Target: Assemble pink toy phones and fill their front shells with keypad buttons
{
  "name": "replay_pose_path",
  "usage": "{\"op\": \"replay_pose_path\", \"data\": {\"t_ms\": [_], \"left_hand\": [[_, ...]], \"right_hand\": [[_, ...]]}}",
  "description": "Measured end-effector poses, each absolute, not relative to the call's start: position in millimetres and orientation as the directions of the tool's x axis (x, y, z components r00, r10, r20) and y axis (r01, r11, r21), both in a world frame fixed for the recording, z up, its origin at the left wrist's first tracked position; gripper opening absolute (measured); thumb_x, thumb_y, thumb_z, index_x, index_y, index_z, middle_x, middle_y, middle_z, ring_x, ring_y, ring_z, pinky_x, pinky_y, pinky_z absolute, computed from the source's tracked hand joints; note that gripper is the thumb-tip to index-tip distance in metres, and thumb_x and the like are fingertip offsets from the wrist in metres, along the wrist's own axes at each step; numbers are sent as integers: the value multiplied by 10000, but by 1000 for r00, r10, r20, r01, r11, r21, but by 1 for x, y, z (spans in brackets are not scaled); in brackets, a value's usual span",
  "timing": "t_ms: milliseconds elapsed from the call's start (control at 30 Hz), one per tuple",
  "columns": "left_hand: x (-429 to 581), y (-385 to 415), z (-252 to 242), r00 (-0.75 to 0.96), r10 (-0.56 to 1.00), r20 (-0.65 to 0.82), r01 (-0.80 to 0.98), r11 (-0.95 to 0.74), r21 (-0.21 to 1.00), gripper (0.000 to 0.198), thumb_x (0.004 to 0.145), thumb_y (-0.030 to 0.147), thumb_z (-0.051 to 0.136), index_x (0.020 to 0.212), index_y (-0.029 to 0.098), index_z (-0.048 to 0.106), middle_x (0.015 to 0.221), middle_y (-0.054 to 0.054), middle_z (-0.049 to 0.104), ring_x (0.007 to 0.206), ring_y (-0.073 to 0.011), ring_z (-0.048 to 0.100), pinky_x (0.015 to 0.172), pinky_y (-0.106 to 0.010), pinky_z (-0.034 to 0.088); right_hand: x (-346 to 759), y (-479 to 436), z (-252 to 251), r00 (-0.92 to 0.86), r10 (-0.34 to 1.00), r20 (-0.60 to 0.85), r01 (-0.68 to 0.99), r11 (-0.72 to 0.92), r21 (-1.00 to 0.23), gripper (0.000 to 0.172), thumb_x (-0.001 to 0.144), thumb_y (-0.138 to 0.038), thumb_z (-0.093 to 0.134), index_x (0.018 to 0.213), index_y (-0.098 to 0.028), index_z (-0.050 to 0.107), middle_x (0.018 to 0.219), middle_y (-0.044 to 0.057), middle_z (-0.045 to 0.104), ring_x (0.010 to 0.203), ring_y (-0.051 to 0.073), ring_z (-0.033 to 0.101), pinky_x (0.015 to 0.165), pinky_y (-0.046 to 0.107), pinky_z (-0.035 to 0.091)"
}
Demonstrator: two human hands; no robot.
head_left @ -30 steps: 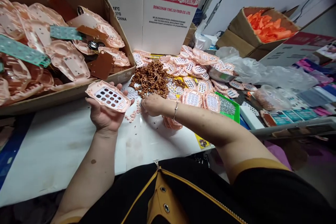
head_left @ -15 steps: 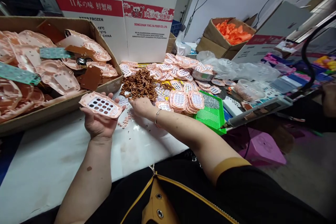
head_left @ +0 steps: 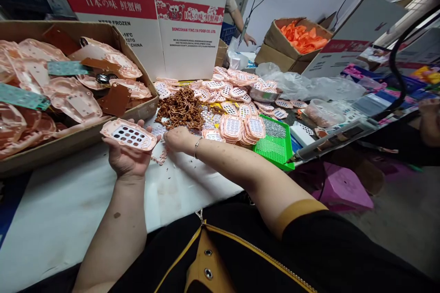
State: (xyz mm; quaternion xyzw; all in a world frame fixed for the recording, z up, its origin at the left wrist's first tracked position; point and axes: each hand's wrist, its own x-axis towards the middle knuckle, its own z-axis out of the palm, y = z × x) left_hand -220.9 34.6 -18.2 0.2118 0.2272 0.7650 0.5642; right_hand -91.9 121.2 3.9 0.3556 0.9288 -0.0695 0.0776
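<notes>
My left hand (head_left: 129,161) is closed around the edges of a pale pink plastic casing (head_left: 129,135), palm up, with the casing's rows of holes facing me. My right hand (head_left: 178,139) bends down over small pale loose pieces on the table, its fingers curled together. What those fingers hold, if anything, is hidden. Just beyond it lies a heap of brown rubbery-looking pieces (head_left: 182,109). Small pink bits (head_left: 161,156) are scattered between my hands. To the right stand stacks of pink casings with white perforated fronts (head_left: 231,127).
A carton of pink casings and circuit boards (head_left: 144,106) stands at left. Behind the heap rises a white printed carton (head_left: 192,50). At right are a green tray of small metal parts (head_left: 271,150) and an electric screwdriver-like tool (head_left: 330,142). Another person's hand (head_left: 249,39) shows behind.
My right hand has drawn slightly left, away from the brown heap's edge. The left hand still holds the casing. Another person's arm has appeared behind the white carton.
</notes>
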Motion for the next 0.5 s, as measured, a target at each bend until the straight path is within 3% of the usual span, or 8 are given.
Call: {"op": "replay_pose_path", "data": {"t_ms": [167,333,400,500], "left_hand": [[-214,34,-17,-410,906,103,-690,-382,615,656,714,767,675,1106,241,674,1167,-68,719,1136,-286,661,911,-466,573],[-207,30,-18,-331,934,136,-698,-339,631,725,618,734,780,1141,242,685,1208,-107,716,1155,-336,668,904,-514,586],[-205,27,-19,-295,942,160,-702,-328,632,775,573,727,815,1162,238,689,1198,-115,722,1147,-351,676,907,-528,588],[-201,23,-21,-211,958,192,-708,-285,646,808,564,704,838,1200,231,682,1187,-131,727,1114,-362,694,909,-549,588]], "right_hand": [[-79,122,25,-651,753,-100,750,617,-239,194,849,-71,564,961,-106,717,1075,202,760,1047,275,718,854,332,542],[-47,107,40,-570,822,-4,699,482,-528,240,948,-238,443,917,-126,653,940,130,747,836,188,711,687,255,525],[-34,95,35,-563,827,-1,608,413,-678,261,959,-281,407,939,-137,624,891,85,726,719,128,681,629,221,513],[-20,80,23,-534,845,-34,234,109,-966,229,862,-379,580,809,-158,606,744,10,660,582,77,594,597,209,486]]}}
